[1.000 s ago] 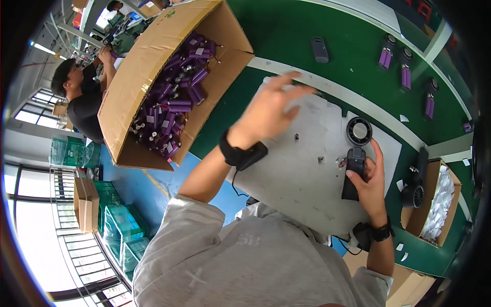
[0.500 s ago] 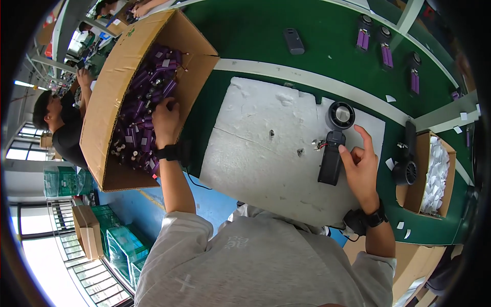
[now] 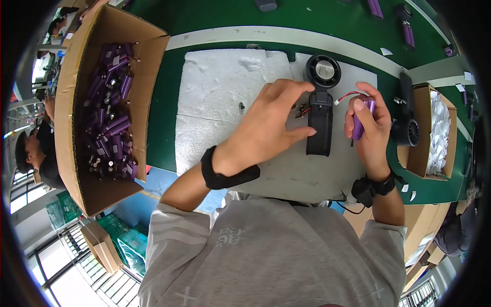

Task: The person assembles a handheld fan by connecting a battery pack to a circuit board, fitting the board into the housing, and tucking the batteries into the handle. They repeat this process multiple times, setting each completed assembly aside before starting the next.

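A dark handheld fan (image 3: 319, 128) lies on a white foam sheet, its round head away from me. Small red wires stick out at the left of its neck. My right hand (image 3: 369, 128), just right of the fan, is closed round a purple battery pack (image 3: 363, 116). A red lead with a small white plug runs from the pack toward the fan's neck. My left hand (image 3: 271, 123) hovers at the fan's left side, thumb and fingers spread, holding nothing. Whether its thumb touches the handle I cannot tell.
At the left, a large open cardboard box (image 3: 70, 117) holds many purple battery packs. A smaller box (image 3: 420, 128) of white slips stands at the right, beside another dark fan (image 3: 407, 130). Part-built units with purple packs (image 3: 408, 35) lie beyond the white rail (image 3: 225, 37). A co-worker (image 3: 38, 151) is at far left.
My left hand has left the box of battery packs and come across to the fan. A purple battery pack is now in my right hand, which was empty before. The view has shifted.
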Action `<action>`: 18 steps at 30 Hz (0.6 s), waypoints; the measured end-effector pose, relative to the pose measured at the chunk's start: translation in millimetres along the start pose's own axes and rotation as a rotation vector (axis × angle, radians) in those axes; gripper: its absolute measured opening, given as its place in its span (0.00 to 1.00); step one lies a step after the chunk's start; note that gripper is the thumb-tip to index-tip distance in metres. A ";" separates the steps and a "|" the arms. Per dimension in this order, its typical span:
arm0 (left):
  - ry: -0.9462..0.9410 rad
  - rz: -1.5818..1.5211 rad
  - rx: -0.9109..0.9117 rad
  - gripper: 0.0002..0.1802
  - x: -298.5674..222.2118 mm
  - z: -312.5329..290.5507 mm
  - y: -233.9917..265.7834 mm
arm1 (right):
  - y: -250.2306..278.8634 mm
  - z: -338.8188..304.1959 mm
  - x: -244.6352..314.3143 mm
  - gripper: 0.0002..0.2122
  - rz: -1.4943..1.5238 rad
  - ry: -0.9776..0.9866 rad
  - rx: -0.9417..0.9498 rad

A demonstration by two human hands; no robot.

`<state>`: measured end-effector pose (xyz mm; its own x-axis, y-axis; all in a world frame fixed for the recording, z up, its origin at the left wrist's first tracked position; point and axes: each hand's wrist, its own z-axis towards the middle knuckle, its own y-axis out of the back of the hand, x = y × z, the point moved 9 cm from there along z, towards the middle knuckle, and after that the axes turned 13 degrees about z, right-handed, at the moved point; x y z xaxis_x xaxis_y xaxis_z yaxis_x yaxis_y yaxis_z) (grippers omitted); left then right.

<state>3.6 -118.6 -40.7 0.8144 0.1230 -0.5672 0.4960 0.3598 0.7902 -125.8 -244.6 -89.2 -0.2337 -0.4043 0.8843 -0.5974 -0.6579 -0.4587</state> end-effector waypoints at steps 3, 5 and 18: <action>0.079 -0.165 0.203 0.30 14.5 12.9 -27.8 | -1.5 3.9 6.5 0.16 -0.134 0.150 -0.008; 0.114 -0.259 0.322 0.28 20.0 15.7 -44.9 | -15.5 -1.4 17.7 0.15 -0.172 0.393 0.052; -0.262 -0.268 0.052 0.15 22.2 17.2 -27.2 | -57.6 -2.3 0.6 0.20 -0.850 0.552 0.313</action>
<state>13.5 -141.6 -70.8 0.6999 -0.2122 -0.6820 0.7110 0.2986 0.6367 -93.3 -205.4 -62.0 -0.1953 0.5582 0.8064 -0.5222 -0.7552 0.3962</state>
